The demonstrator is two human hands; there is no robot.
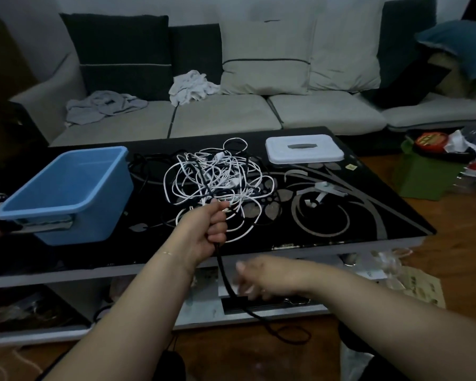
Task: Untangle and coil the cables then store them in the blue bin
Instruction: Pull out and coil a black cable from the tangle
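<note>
While gripping cable (pixel 222 273), left hand (pixel 208 229) fisted

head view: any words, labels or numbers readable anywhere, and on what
None can be read.
Red round lid on the floor at right: yellow print, too blurred.
Small gold sticker on the black table: too small.
Papers on the floor: print too blurred.

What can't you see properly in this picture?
- Right hand, head view: blurred by motion, so whether it grips the black cable is unclear.
- Black cable: its end loops on the floor in dim light; its plug cannot be made out.
- Cable pile: strands overlap, so their number cannot be counted.
- Blue bin: its near wall hides part of the floor inside.
- Left hand covers the cable it grips.
</note>
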